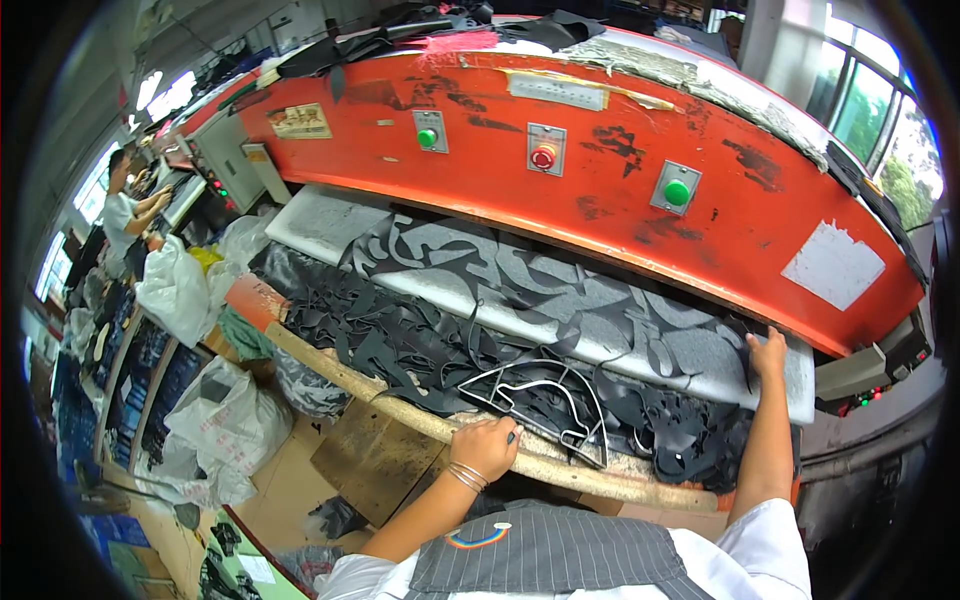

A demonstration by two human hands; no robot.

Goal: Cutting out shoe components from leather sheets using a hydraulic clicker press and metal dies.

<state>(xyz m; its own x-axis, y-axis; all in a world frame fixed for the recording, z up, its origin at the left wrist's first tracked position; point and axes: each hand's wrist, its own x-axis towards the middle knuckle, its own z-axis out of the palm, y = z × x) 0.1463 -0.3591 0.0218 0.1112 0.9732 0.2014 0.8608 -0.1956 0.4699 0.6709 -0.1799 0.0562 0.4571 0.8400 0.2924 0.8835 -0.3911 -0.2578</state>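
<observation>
My left hand [485,447] is closed at the wooden front rail [400,408], with a small dark bluish thing showing by its fingers that I cannot make out. At the right end of the white cutting pad [790,375], my right hand [768,352] pinches the edge of a black cut-out sheet [470,262]. That sheet, leather-like and full of shaped holes, stretches along the pad under the red press beam. Between rail and pad, a steel cutting die [545,395] lies on a heap of black scraps [400,335], just beyond my left hand.
The red press beam [600,130] spans the far side, with two green buttons [677,193] and a red one [543,156]. White plastic sacks [225,425] and brown board [375,460] sit at left. Another person [122,215] stands at a machine far left.
</observation>
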